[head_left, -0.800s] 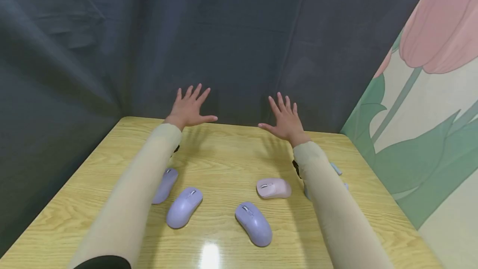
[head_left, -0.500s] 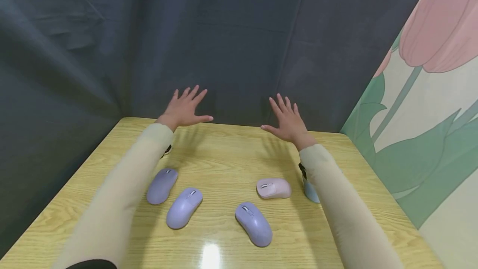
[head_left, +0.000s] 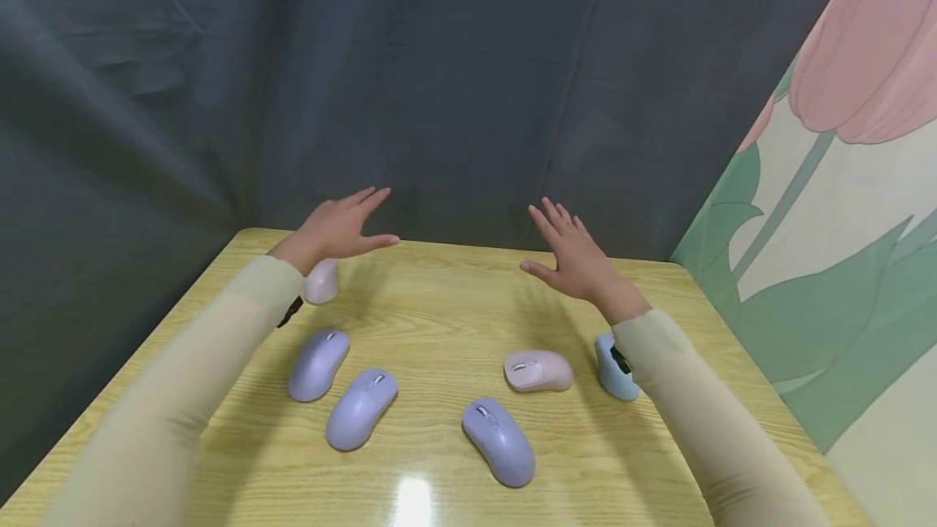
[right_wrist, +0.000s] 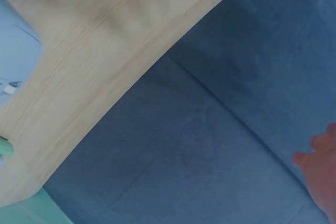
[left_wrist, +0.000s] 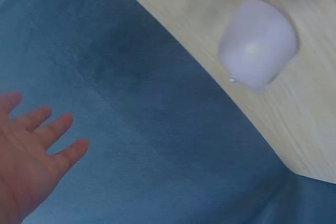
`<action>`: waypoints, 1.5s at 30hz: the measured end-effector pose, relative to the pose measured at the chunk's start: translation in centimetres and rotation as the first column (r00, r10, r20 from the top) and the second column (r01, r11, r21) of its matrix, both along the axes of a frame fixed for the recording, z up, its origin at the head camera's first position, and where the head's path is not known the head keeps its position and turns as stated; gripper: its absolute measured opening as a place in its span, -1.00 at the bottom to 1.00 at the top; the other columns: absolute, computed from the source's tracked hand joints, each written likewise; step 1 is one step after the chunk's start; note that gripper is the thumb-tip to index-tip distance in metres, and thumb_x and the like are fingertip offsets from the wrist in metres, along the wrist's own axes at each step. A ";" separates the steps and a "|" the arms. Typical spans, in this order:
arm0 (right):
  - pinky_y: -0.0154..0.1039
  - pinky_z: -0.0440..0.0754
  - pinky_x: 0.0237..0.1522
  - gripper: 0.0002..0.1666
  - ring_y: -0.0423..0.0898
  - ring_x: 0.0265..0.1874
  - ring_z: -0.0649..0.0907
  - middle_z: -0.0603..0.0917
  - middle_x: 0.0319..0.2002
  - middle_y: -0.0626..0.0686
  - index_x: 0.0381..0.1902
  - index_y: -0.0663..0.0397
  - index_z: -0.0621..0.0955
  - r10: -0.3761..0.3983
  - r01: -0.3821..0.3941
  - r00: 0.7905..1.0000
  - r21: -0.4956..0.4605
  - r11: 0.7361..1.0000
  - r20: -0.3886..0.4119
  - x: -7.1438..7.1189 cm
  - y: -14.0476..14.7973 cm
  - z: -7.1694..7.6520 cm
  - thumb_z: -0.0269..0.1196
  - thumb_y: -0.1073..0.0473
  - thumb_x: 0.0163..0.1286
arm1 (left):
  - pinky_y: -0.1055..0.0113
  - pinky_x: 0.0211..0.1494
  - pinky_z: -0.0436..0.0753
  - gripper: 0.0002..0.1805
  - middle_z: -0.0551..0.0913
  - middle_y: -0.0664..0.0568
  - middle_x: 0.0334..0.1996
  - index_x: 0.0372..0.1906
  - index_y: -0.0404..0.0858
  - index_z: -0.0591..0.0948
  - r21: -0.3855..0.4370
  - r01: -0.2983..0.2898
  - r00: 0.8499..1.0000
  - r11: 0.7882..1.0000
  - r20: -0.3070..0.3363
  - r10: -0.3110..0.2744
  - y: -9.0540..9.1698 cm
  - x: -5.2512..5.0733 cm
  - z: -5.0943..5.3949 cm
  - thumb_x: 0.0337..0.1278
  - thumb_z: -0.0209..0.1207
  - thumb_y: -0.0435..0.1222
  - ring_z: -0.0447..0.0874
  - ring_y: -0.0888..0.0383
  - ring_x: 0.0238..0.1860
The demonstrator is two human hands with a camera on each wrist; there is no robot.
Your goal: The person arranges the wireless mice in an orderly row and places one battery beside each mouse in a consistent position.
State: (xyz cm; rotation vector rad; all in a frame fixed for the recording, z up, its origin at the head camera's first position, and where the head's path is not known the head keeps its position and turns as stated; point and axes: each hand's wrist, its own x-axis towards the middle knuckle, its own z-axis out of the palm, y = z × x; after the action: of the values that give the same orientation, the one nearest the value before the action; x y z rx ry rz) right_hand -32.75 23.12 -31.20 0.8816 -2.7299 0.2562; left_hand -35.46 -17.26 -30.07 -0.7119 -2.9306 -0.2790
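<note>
My left hand [head_left: 333,228] is raised over the table's back left edge, fingers straight, holding nothing. Just below its wrist a pale pink mouse [head_left: 321,282] is partly hidden; it shows whole in the left wrist view as a pale rounded shape [left_wrist: 258,44]. My right hand [head_left: 578,261] hovers over the back edge, fingers spread and empty. Nearest to the right sleeve is a light blue mouse [head_left: 615,368], partly covered by the wrist strap. A pink mouse [head_left: 538,371] lies to its left. Three purple mice rest nearer the front: one [head_left: 318,365], another [head_left: 362,409] and a third [head_left: 499,442].
The wooden table [head_left: 432,307] is backed by a dark cloth [head_left: 454,88]. A wall with a painted tulip [head_left: 864,47] stands on the right. In the right wrist view, a small green thing [right_wrist: 5,147] lies near the table's edge.
Both hands have moved apart and slightly lower, the left one leftward and the right one rightward. The pink mouse at the back left and more of the light blue mouse have come into sight.
</note>
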 end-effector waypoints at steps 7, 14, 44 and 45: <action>0.17 -0.07 0.39 0.00 0.18 0.47 -0.01 -0.06 0.52 0.18 0.55 0.02 0.02 0.090 -0.090 0.996 -0.026 0.996 0.011 2.6 0.4 -0.5 0.26 -0.13 0.36 | -0.22 0.24 0.30 -0.08 0.17 -0.32 0.41 0.52 -0.25 0.09 0.028 -0.016 0.999 0.999 0.040 0.015 -2.0 1.2 -1.7 0.23 0.16 0.12 0.23 -0.28 0.34; 0.22 0.14 0.31 -0.07 0.23 0.40 0.19 0.12 0.47 0.21 0.51 0.02 0.18 0.164 -0.164 0.986 -0.031 0.986 0.015 4.9 1.5 -1.9 0.31 -0.08 0.31 | -0.28 0.17 0.33 -0.13 0.18 -0.45 0.36 0.47 -0.39 0.13 0.008 -0.108 0.985 0.994 0.135 0.106 -3.9 2.2 -3.7 0.27 0.17 0.03 0.24 -0.38 0.29; 0.04 0.47 0.14 -0.34 0.03 0.14 0.54 0.58 0.15 0.05 0.19 0.13 0.57 0.281 -0.287 0.873 -0.047 0.957 0.398 8.7 0.9 -7.8 0.48 0.18 0.10 | -0.04 -0.03 0.51 -0.10 0.46 -0.50 -0.04 0.11 -0.70 0.36 0.185 -0.343 0.909 0.921 0.314 0.275 -7.0 0.8 -10.3 0.24 0.09 0.17 0.49 -0.23 -0.12; 0.02 0.48 0.13 -0.35 0.00 0.12 0.56 0.59 0.13 0.04 0.18 0.11 0.58 0.291 -0.299 0.871 -0.043 0.953 0.395 8.6 0.9 -7.9 0.48 0.19 0.10 | -0.04 -0.04 0.51 -0.08 0.46 -0.49 -0.05 0.11 -0.70 0.37 0.184 -0.347 0.906 0.920 0.319 0.279 -7.0 0.7 -10.4 0.23 0.09 0.19 0.49 -0.23 -0.13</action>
State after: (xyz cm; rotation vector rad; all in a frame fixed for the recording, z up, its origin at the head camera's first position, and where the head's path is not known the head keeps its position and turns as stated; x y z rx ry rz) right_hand -24.12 23.99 -39.13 1.3930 -2.9495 0.5215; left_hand -34.73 -24.25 -40.48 -0.1661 -3.1360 -0.7386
